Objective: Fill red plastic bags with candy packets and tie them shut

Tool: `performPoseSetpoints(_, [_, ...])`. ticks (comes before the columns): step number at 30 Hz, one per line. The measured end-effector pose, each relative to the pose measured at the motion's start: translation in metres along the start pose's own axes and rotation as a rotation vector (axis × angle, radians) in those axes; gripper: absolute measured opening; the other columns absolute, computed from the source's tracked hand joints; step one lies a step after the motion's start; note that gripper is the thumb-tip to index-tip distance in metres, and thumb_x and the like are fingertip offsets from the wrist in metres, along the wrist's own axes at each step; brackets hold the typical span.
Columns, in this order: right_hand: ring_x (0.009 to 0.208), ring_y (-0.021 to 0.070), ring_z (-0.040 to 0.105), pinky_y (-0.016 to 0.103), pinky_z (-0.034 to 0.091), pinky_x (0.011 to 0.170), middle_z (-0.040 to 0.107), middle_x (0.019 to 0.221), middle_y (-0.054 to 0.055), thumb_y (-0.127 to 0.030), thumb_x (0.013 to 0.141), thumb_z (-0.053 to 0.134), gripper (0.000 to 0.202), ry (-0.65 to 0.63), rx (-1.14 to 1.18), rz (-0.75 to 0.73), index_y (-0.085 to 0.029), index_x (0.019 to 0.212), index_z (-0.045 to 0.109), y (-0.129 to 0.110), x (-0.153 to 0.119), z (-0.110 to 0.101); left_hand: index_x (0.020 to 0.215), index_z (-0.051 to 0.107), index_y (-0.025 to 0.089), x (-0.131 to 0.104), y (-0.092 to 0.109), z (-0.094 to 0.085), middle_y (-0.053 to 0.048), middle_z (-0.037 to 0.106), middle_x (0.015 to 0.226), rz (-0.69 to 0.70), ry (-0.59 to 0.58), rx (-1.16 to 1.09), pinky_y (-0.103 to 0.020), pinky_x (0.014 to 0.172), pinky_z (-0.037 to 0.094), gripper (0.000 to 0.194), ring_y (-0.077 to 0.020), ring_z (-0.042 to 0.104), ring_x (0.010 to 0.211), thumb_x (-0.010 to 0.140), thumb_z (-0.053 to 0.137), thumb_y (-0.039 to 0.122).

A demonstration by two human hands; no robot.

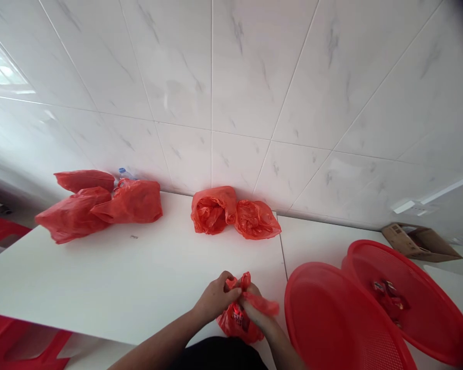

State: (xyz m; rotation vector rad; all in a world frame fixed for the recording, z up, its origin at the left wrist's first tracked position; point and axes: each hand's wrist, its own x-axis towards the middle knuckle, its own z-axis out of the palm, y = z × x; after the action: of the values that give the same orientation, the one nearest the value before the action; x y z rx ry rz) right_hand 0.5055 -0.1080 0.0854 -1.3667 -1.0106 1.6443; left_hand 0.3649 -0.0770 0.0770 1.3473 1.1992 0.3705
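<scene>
A filled red plastic bag [235, 325] stands at the table's front edge, close to my body. Small printed packages show faintly through its thin side. My left hand [216, 298] pinches the gathered neck of this bag from the left. From the right, my right hand [253, 303] grips the twisted handles, with loose ends sticking out above and to the right of the fingers. Whether the handles are knotted is hidden by my fingers.
Near the wall sit two opened red bags [214, 210] and, farther left, several filled red bags [135, 203] beside a blue-capped bottle [122, 171]. On the right are two red baskets [332, 308], one with small packages, and a cardboard box [409, 244]. Red stools [27, 341] stand left.
</scene>
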Motion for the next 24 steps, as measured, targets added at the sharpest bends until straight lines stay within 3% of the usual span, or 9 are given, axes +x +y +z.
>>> performPoseSetpoints(4, [0.054, 0.0100, 0.047, 0.023, 0.038, 0.053, 0.052, 0.060, -0.003, -0.027, 0.071, 0.059, 0.010, 0.023, -0.011, -0.020, -0.018, 0.072, 0.053, 0.014, 0.002, -0.014, 0.076, 0.054, 0.020, 0.011, -0.010, 0.003, 0.004, 0.053, 0.063, 0.007, -0.011, -0.002, -0.022, 0.048, 0.036, 0.014, -0.0103, 0.049, 0.047, 0.065, 0.051, 0.012])
performPoseSetpoints(7, [0.056, 0.0099, 0.048, 0.023, 0.039, 0.055, 0.058, 0.071, -0.002, -0.027, 0.071, 0.057, 0.023, -0.002, 0.057, -0.009, -0.019, 0.092, 0.057, 0.024, 0.000, -0.031, 0.065, 0.051, 0.019, 0.016, -0.017, -0.001, 0.005, 0.048, 0.057, 0.030, -0.036, -0.031, -0.022, 0.049, 0.033, 0.017, -0.0105, 0.046, 0.051, 0.055, 0.048, 0.006])
performPoseSetpoints(12, [0.053, 0.0131, 0.047, 0.026, 0.038, 0.054, 0.055, 0.061, -0.001, -0.059, 0.083, 0.037, 0.053, -0.171, 0.308, 0.085, -0.019, 0.110, 0.059, 0.031, -0.005, -0.041, 0.056, 0.050, 0.017, 0.020, -0.024, -0.007, 0.004, 0.049, 0.055, 0.038, -0.111, -0.131, -0.023, 0.052, 0.032, 0.014, -0.0107, 0.042, 0.056, 0.050, 0.046, 0.006])
performPoseSetpoints(17, [0.048, 0.0108, 0.037, 0.024, 0.030, 0.052, 0.049, 0.054, -0.001, -0.073, 0.082, 0.025, 0.074, -0.207, 0.372, 0.080, -0.014, 0.102, 0.064, 0.031, -0.004, -0.035, 0.063, 0.048, 0.018, 0.021, -0.024, -0.007, 0.004, 0.048, 0.058, -0.050, -0.161, -0.304, -0.022, 0.050, 0.035, 0.005, -0.0098, 0.044, 0.052, 0.061, 0.043, 0.018])
performPoseSetpoints(21, [0.047, 0.0109, 0.033, 0.024, 0.029, 0.053, 0.040, 0.047, -0.004, -0.066, 0.085, 0.027, 0.065, -0.137, 0.287, 0.059, -0.015, 0.090, 0.067, 0.030, 0.000, -0.034, 0.076, 0.048, 0.018, 0.013, -0.017, -0.007, 0.002, 0.056, 0.070, -0.060, -0.202, -0.380, -0.026, 0.056, 0.045, 0.010, -0.0104, 0.051, 0.059, 0.069, 0.051, 0.025])
performPoseSetpoints(24, [0.048, 0.0103, 0.033, 0.024, 0.028, 0.052, 0.042, 0.050, -0.005, -0.057, 0.084, 0.039, 0.050, -0.039, 0.145, 0.030, -0.016, 0.087, 0.068, 0.028, 0.001, -0.035, 0.086, 0.050, 0.018, 0.010, -0.013, -0.007, 0.002, 0.058, 0.077, -0.022, -0.196, -0.372, -0.027, 0.061, 0.047, 0.022, -0.0107, 0.054, 0.064, 0.066, 0.059, 0.020])
